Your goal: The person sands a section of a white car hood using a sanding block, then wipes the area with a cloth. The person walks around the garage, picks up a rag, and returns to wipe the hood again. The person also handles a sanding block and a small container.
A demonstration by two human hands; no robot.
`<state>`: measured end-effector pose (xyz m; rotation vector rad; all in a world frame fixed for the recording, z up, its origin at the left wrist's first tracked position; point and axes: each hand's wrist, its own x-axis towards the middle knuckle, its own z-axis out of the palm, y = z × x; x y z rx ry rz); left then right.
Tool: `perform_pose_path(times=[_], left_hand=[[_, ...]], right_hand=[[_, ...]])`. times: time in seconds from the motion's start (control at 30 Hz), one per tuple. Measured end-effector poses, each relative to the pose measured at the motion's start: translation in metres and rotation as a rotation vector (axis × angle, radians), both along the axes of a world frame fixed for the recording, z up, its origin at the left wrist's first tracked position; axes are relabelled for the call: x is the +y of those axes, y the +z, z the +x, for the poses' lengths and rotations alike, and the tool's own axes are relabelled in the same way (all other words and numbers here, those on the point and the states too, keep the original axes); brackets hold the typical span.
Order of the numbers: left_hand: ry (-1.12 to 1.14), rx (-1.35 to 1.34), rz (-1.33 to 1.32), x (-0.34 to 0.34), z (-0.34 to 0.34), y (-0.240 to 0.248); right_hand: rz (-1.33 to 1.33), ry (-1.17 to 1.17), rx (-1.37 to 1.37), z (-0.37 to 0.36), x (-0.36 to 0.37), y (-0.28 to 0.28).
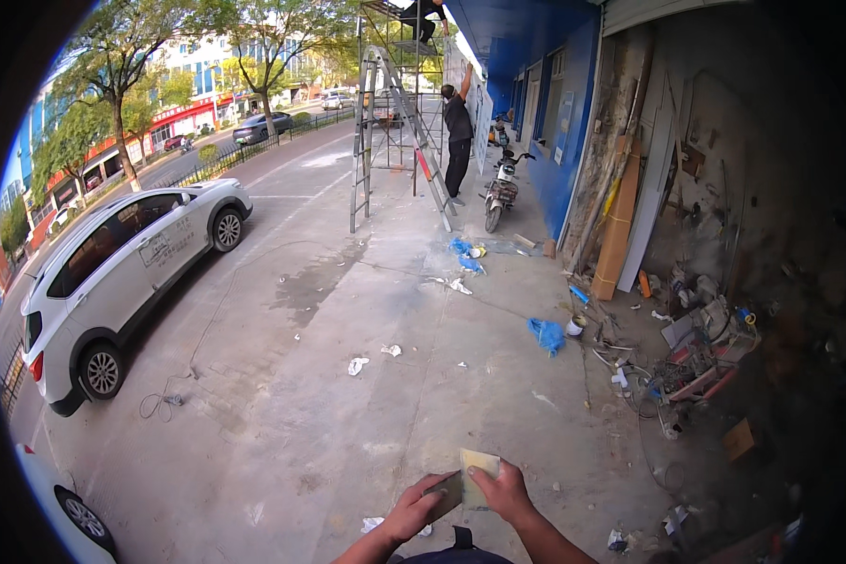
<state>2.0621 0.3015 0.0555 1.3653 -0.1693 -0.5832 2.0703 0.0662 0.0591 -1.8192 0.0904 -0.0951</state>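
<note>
Outside a blue building [580,113], a person's two bare hands meet low at the centre of the view, each with a flat piece in its grip. The left hand [412,509] has its fingers clamped on a dark plate [449,494], held tilted; the right hand [504,493] pinches a pale plate [480,461], its thumb across the near face and the fingers behind mostly hidden. The two plates are side by side above the pavement [376,414], their edges close; whether they touch cannot be told. Ahead, a worker [458,127] in dark clothes raises an arm beside a stepladder [359,150] and a scaffold [415,122], where a second worker [425,21] crouches above. A scooter [504,186] stands near the blue wall. To the right, a blue bag [546,336] lies beside a small bucket [576,325], with a tall carton [618,226] leaning farther along and a heap of scrap [710,352] nearer. To the left, a white car [136,249] is parked, a cable [197,340] trailing over the ground near it.
</note>
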Motion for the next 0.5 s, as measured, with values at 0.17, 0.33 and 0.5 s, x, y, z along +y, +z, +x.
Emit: perform_pose_path(times=[0.17, 0.33, 0.5], left_hand=[[-0.152, -0.070, -0.118, -0.003, 0.024, -0.001], [-0.189, -0.195, -0.028, -0.001, 0.033, 0.002], [-0.221, -0.036, -0.255, 0.005, 0.042, 0.012]], right_hand=[[0.172, -0.115, 0.046, -0.006, 0.008, 0.001], [0.084, -0.082, 0.052, -0.007, 0.025, 0.010], [-0.031, 0.015, 0.012, -0.007, 0.047, 0.025]])
